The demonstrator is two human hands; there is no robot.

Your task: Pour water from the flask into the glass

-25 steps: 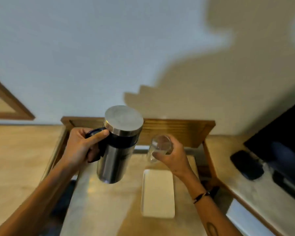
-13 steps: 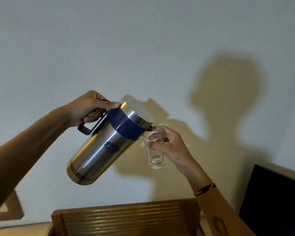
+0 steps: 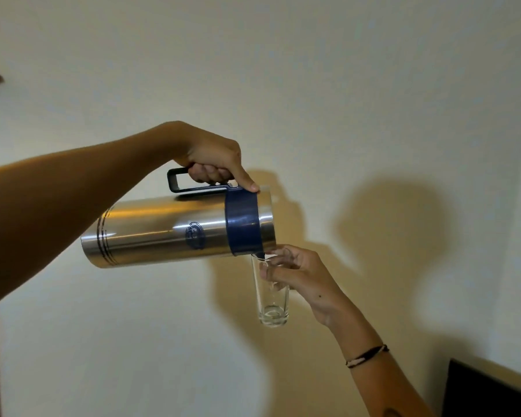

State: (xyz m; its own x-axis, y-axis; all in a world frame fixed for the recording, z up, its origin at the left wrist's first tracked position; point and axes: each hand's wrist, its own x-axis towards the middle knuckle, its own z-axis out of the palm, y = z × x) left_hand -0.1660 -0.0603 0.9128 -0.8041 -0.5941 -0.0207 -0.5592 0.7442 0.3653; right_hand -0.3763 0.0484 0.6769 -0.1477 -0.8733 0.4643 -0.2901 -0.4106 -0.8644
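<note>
Left hand (image 3: pixel 215 159): fingers curled tight through the dark loop handle of the flask (image 3: pixel 178 231), thumb pressed on its blue plastic collar. Flask: brushed steel cylinder, tipped near horizontal in mid-air, spout at the glass rim. Right hand (image 3: pixel 298 273): fingers wrapped round the upper part of the glass (image 3: pixel 272 296), a tall clear tumbler held upright below the spout. Thin cord bracelet (image 3: pixel 367 355) on right wrist. Plain pale wall (image 3: pixel 343 85) behind.
</note>
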